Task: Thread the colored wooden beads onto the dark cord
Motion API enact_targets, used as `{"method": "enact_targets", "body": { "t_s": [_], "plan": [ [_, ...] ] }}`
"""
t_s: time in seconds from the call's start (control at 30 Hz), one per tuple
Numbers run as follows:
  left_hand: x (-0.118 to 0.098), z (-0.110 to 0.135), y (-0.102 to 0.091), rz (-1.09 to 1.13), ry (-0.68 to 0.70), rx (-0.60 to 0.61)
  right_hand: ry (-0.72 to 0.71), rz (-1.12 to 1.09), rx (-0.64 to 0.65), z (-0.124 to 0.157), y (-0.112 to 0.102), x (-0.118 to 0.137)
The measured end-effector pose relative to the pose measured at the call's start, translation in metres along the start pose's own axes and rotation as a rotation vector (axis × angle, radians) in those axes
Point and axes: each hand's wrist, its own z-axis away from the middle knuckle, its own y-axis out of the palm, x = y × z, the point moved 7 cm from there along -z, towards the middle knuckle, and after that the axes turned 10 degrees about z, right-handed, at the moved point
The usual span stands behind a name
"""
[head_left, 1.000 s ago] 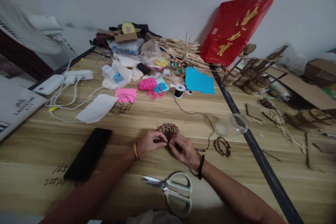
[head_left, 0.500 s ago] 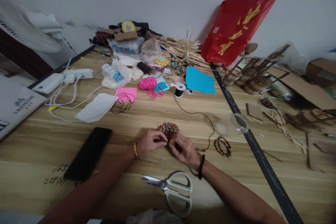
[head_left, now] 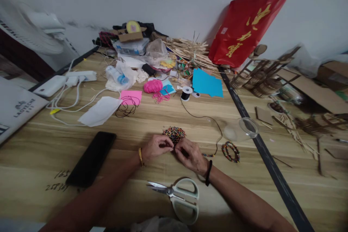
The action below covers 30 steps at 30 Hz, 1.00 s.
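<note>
My left hand [head_left: 155,148] and my right hand [head_left: 190,155] meet fingertip to fingertip on the wooden table [head_left: 163,123], both pinched closed just below a pile of small coloured beads [head_left: 174,133]. What each pinch holds is too small to make out. A thin black cord [head_left: 206,117] runs from a black spool [head_left: 186,94] down to a short strung row of beads [head_left: 208,155] beside my right hand. A finished bead bracelet [head_left: 230,152] lies to the right.
Scissors [head_left: 178,195] lie near the front edge, a black phone [head_left: 91,158] at the left. A clear jar [head_left: 240,129] lies on its side at right. Pink yarn [head_left: 153,86], blue paper [head_left: 207,83], a red bag [head_left: 244,27], sticks and wooden models crowd the back.
</note>
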Motion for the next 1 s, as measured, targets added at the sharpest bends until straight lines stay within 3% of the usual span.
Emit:
{"method": "enact_targets", "body": {
  "t_s": [1.0],
  "plan": [
    [0.0003,0.0000,-0.0009,-0.001,-0.006,-0.013,-0.004,0.018,-0.013,-0.0003,-0.0010,0.0007]
  ]
}}
